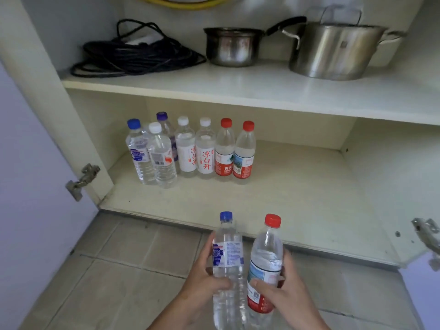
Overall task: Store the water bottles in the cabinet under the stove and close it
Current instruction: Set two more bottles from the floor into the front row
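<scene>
My left hand (pixel 202 277) grips a blue-capped water bottle (pixel 227 256) upright over the floor tiles, in front of the open cabinet. Beside it, my right hand (pixel 283 291) holds a red-capped bottle (pixel 266 256), tilted slightly right and touching the first. On the cabinet's bottom shelf (pixel 285 191), at the back left, stand several bottles in a row: a blue-capped one (pixel 138 153), white-capped ones with red writing (pixel 206 151), and two red-capped ones (pixel 244 153). The right half of that shelf is bare.
Both cabinet doors are swung open, the left door (pixel 31 186) and the right door (pixel 421 294), with metal hinges showing. The upper shelf (pixel 238 89) carries a coiled black cable (pixel 135 55), a small saucepan (pixel 231 47) and a large steel pot (pixel 333 51).
</scene>
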